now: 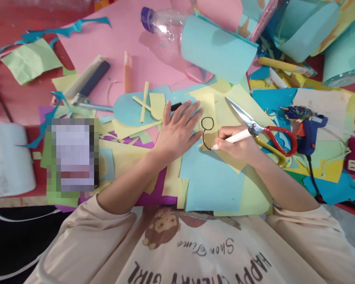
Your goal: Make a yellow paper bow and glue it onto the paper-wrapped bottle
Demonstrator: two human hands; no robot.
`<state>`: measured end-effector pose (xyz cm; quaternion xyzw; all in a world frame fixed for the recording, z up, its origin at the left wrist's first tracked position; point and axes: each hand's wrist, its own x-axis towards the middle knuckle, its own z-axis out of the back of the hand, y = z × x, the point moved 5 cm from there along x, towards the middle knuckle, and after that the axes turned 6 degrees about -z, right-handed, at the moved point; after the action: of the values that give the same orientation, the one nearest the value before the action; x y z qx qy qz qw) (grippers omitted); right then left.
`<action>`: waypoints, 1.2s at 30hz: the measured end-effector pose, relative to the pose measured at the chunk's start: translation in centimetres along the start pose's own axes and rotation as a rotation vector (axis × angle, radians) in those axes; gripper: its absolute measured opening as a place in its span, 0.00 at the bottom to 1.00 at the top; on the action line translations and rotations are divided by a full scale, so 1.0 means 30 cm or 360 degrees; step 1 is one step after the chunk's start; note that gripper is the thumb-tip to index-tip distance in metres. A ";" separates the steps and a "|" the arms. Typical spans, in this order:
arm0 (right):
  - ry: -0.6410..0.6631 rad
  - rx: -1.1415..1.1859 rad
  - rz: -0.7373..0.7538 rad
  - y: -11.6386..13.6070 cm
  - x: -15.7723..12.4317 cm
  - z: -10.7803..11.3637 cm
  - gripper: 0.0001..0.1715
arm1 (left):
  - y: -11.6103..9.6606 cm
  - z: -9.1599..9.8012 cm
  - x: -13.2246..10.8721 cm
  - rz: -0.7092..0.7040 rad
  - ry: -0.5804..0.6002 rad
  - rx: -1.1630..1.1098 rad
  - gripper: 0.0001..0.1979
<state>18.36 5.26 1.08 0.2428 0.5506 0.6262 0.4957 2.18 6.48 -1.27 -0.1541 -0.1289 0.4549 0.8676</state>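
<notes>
My right hand (pixel 235 144) grips a white marker (pixel 238 137), its tip on a pale yellow paper strip (pixel 208 103). Black lines on that strip form a circle (pixel 207 123) with a curve running down from it to the tip. Flat on the paper, fingers spread, my left hand (pixel 179 132) rests just left of the drawing. A black marker cap (pixel 176 106) shows beside its fingers. Light blue paper (pixel 214 181) lies below the strip. Scissors with a red and a yellow handle (pixel 254 127) lie close to my right hand.
A plastic bottle wrapped in light blue paper (pixel 219 45) lies at the back. A blue glue gun (pixel 309 132) with a black cord is at the right. To the left are a blurred-out phone-like object (pixel 73 154), a cutter (pixel 90 81) and a white device (pixel 10 159). Paper scraps surround everything.
</notes>
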 end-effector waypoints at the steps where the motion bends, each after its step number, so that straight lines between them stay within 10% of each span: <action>1: -0.0010 0.0009 -0.0007 -0.001 0.000 0.001 0.17 | 0.000 0.000 0.000 -0.0002 -0.0013 -0.0003 0.26; 19: -0.0593 0.0348 -0.0037 -0.018 0.007 0.070 0.11 | -0.005 0.009 -0.008 0.0000 -0.0099 -0.0025 0.27; 36: -0.0429 -0.0165 0.0005 -0.025 0.000 0.046 0.15 | -0.002 0.000 -0.015 0.0012 -0.0078 -0.0016 0.34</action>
<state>19.79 5.81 0.76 0.2996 0.4456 0.6162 0.5761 1.99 6.09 -1.29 -0.1478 -0.1519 0.4612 0.8616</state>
